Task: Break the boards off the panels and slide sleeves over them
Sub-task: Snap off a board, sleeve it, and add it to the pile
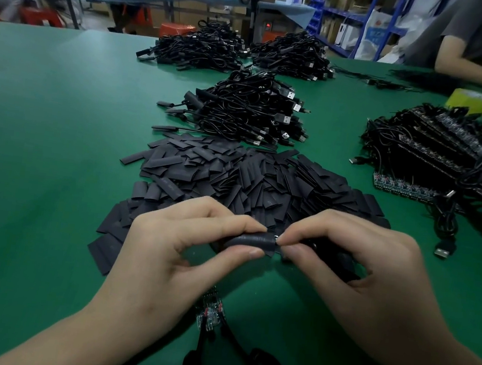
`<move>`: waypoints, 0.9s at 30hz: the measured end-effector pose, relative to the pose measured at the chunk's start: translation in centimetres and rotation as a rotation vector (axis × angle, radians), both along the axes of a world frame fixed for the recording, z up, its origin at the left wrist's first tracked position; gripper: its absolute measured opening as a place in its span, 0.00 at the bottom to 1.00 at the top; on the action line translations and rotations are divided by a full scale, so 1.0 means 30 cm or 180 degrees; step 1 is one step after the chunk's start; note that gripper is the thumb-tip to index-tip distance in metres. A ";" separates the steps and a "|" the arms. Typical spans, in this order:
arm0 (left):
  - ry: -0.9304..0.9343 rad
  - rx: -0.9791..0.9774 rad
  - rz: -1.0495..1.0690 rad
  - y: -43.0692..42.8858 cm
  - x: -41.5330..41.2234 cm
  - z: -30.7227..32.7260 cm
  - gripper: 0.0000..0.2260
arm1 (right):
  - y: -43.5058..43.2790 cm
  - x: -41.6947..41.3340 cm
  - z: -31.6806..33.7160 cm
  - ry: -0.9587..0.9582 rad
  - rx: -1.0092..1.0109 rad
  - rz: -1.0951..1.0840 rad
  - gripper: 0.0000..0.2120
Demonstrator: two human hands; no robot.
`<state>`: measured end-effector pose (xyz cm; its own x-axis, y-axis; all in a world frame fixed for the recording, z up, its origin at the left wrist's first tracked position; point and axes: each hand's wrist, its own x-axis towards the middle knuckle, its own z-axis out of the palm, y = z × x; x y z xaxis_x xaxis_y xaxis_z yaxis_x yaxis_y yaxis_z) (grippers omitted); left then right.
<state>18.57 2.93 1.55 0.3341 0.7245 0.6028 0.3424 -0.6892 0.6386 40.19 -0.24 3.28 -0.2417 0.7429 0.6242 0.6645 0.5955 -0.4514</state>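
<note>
Near the pile (249,177), left hand (175,253) and right hand (360,268) pinch a sleeve (252,240) lying left-to-right.

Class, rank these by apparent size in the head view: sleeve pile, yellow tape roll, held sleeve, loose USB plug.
1. sleeve pile
2. yellow tape roll and held sleeve look alike; the roll sits farther off, so unranked
3. USB plug

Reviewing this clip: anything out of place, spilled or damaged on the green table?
Nothing looks damaged. A small bare board with its cable lies alone between the wrists, apart from the panels stacked at right. The left hand and right hand pinch a sleeve between them.
</note>
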 end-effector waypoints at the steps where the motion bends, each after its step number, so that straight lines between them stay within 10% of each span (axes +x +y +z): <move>1: 0.0010 0.0021 0.0006 -0.001 0.001 0.001 0.09 | -0.002 -0.002 -0.002 -0.0004 -0.0008 -0.0008 0.03; 13: -0.0002 0.0188 0.0378 -0.005 0.005 0.005 0.09 | -0.002 -0.013 -0.002 0.1412 -0.1828 0.0586 0.08; 27: -0.0247 -0.0008 0.0599 -0.027 0.039 0.020 0.25 | -0.025 -0.042 -0.017 0.0167 -0.0061 -0.0219 0.03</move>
<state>19.73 2.12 2.16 0.1453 0.7713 0.6196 0.4148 -0.6161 0.6696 38.92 -0.99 2.79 -0.1569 0.7686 0.6202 0.6787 0.5401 -0.4977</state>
